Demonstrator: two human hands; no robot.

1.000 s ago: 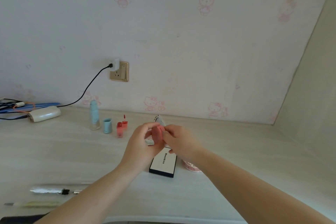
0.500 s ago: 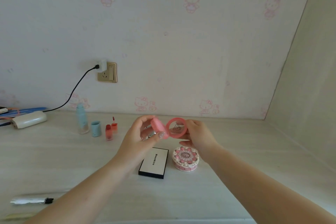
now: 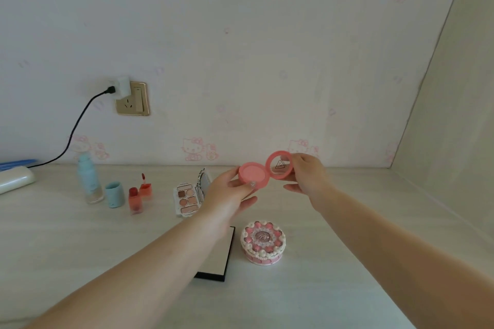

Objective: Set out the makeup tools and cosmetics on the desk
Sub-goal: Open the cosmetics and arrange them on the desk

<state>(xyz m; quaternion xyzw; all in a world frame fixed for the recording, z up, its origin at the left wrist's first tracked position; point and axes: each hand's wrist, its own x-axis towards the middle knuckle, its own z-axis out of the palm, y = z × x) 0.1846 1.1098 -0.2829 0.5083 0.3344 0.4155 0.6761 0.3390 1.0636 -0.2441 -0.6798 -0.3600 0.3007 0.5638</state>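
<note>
Pink compact (image 3: 263, 172) held open above bench (image 3: 334, 222), left hand (image 3: 230, 195) fingers curled round base, right hand (image 3: 307, 173) pinching lid; risk: overextending the hinge may snap it or spill powder.

We see our two forearms bare from the lower edge of the view to the wrists, no sleeve on either; our left hand (image 3: 227, 195) carries a thumbnail with a pale, glittery decoration; our right hand (image 3: 307, 173) shows bare fingers, its nails hidden from us.
</note>
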